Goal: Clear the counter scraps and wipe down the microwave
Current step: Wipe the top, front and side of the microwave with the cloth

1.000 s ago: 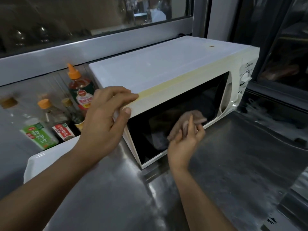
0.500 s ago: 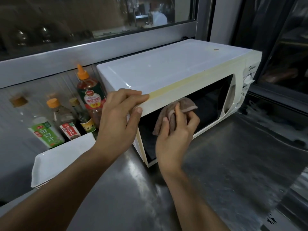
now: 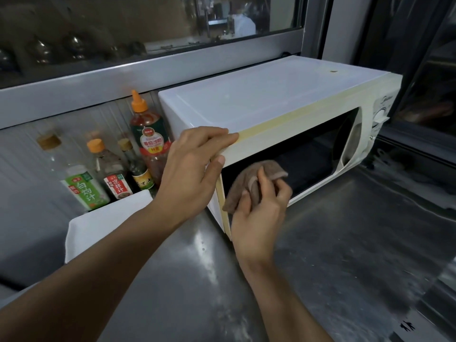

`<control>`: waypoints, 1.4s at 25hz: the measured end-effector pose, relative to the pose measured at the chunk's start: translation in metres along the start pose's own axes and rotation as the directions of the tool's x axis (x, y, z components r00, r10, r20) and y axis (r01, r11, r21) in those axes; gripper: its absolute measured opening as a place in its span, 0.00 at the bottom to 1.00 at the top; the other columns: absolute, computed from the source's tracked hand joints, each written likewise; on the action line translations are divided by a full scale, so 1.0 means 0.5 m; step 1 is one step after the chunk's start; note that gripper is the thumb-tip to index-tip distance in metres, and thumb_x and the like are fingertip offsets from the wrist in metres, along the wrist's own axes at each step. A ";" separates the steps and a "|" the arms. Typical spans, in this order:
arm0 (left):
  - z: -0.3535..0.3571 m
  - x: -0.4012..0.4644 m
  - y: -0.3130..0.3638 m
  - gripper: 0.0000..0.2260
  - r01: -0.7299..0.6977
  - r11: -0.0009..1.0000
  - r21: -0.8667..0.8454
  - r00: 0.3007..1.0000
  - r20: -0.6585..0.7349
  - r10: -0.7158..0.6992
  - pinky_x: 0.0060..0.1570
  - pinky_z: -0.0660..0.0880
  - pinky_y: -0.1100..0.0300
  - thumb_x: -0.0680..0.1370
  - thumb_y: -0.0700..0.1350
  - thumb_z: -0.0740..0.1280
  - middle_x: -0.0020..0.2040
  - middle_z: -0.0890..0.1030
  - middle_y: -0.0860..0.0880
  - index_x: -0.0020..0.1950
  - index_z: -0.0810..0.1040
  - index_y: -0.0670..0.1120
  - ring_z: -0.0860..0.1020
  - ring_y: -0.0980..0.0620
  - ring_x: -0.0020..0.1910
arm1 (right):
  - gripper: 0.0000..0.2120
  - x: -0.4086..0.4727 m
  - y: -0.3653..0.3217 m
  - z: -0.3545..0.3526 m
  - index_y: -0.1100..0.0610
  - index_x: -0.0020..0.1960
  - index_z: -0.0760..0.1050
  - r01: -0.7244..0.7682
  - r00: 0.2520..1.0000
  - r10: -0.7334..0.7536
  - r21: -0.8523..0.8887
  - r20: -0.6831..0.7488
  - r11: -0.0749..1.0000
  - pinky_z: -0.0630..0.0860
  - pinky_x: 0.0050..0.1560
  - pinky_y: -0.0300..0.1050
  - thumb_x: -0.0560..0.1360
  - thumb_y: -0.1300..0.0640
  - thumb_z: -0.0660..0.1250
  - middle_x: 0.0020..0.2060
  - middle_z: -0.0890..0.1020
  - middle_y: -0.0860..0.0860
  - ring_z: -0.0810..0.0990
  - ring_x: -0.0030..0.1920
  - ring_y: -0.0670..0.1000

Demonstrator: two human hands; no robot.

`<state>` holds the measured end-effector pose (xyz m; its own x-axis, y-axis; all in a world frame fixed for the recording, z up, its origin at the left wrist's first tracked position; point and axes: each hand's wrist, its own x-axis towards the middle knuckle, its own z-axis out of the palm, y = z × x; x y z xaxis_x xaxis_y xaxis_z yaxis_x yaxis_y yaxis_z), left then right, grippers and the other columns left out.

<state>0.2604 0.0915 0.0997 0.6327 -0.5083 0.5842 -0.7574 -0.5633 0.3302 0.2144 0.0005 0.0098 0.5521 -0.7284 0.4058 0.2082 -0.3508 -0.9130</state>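
A white microwave [image 3: 259, 104] with a dark glass door stands on the steel counter [image 3: 345, 243]. My left hand [image 3: 195, 169] grips its top front left corner, fingers over the top edge and thumb on the door frame. My right hand [image 3: 259, 213] holds a brownish cloth [image 3: 249, 178] pressed against the left part of the door glass, low near the left frame.
Several sauce bottles [image 3: 148, 139] stand against the wall left of the microwave. A white rectangular tray [image 3: 98, 225] lies in front of them. A window ledge runs behind, and a dark window frame rises at the right.
My right hand has carried the cloth across the door glass from the middle to its left side. My left hand has kept its hold on the corner.
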 end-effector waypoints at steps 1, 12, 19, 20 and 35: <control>-0.003 -0.003 -0.003 0.17 -0.008 1.000 0.003 1.000 0.006 0.008 0.65 0.64 0.53 0.77 0.41 0.59 0.64 0.75 0.49 0.66 0.75 0.46 0.69 0.49 0.65 | 0.23 0.002 -0.014 0.006 0.63 0.67 0.70 0.047 0.999 -0.046 0.026 -0.017 0.999 0.60 0.59 0.18 0.72 0.72 0.64 0.62 0.67 0.54 0.68 0.58 0.35; 0.014 -0.017 -0.007 0.17 0.031 0.998 -0.049 0.997 -0.070 -0.034 0.64 0.56 0.73 0.78 0.39 0.59 0.65 0.75 0.50 0.65 0.75 0.45 0.68 0.49 0.67 | 0.21 -0.117 0.120 0.022 0.64 0.66 0.71 -0.110 0.994 0.112 -0.083 0.014 0.990 0.63 0.59 0.21 0.73 0.72 0.64 0.64 0.67 0.55 0.71 0.61 0.48; 0.019 -0.020 0.002 0.16 0.073 0.996 -0.057 0.993 -0.085 -0.078 0.63 0.56 0.75 0.78 0.37 0.59 0.65 0.75 0.50 0.65 0.75 0.45 0.69 0.48 0.66 | 0.16 -0.097 0.128 0.025 0.67 0.62 0.74 -0.340 0.939 0.335 -0.075 -0.076 0.937 0.63 0.54 0.25 0.74 0.72 0.62 0.60 0.70 0.62 0.75 0.55 0.58; 0.022 -0.021 0.003 0.16 0.076 0.996 -0.054 0.992 -0.095 -0.081 0.64 0.56 0.75 0.78 0.37 0.59 0.65 0.75 0.50 0.65 0.75 0.45 0.69 0.49 0.66 | 0.16 -0.077 0.141 0.017 0.68 0.61 0.74 -0.361 0.931 0.354 -0.093 -0.082 0.928 0.62 0.54 0.25 0.74 0.72 0.62 0.60 0.70 0.63 0.76 0.55 0.59; 0.074 -0.026 0.010 0.18 0.098 0.995 -0.022 0.956 -0.274 -0.100 0.68 0.60 0.59 0.78 0.36 0.55 0.65 0.73 0.51 0.65 0.73 0.46 0.68 0.47 0.67 | 0.15 0.272 0.292 -0.117 0.64 0.63 0.73 -0.412 0.909 0.365 -0.299 -0.200 0.861 0.69 0.60 0.43 0.76 0.65 0.61 0.58 0.79 0.60 0.78 0.59 0.57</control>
<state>0.2545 0.0713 0.0660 0.6371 -0.2511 0.7287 -0.6950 -0.5960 0.4022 0.2727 -0.1841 -0.0656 0.4163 -0.9082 0.0440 -0.2892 -0.1781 -0.9405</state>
